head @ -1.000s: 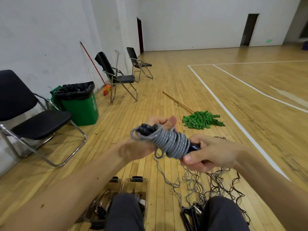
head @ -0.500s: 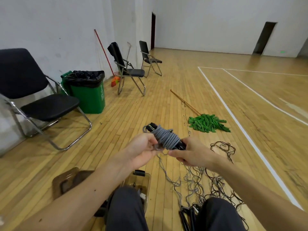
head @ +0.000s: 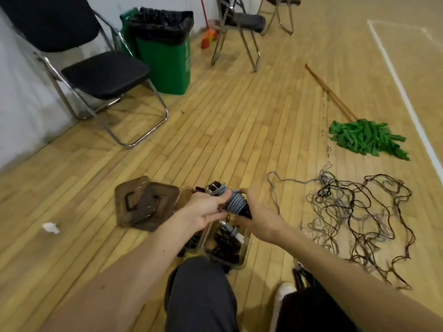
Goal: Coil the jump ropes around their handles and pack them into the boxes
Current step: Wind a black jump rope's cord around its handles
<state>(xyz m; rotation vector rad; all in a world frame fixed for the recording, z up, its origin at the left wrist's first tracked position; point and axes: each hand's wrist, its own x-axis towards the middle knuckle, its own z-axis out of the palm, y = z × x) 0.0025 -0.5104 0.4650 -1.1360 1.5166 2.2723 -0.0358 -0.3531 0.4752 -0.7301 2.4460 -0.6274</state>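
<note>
You held the grey jump rope wound around its black handles (head: 235, 203) in both hands, just above a clear plastic box (head: 248, 243) on the wooden floor (head: 215, 130). Your left hand (head: 206, 208) had its grip closed round one end of the bundle. Your right hand (head: 257, 215) had its grip closed round the other end. Dark ropes lay inside the box. Two brown see-through lids (head: 134, 200) lay just beside it. A loose tangle of grey and brown ropes (head: 354, 212) lay to the right, near a green mop (head: 366, 137).
</note>
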